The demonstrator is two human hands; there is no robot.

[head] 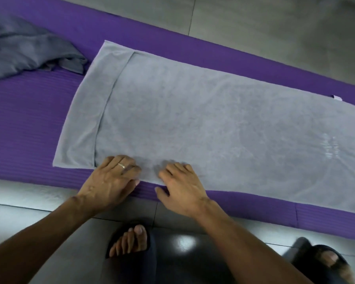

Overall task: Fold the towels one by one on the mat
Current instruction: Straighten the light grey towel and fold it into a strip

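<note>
Here the fingers [131, 168] of the left hand [109, 181] and of the right hand [182, 185] lie bent on the near edge of the grey towel [203, 128], pressing it and gripping nothing. The towel lies spread flat on the purple mat [29, 124]. A second, crumpled towel [23, 50] lies at the mat's far left.
</note>
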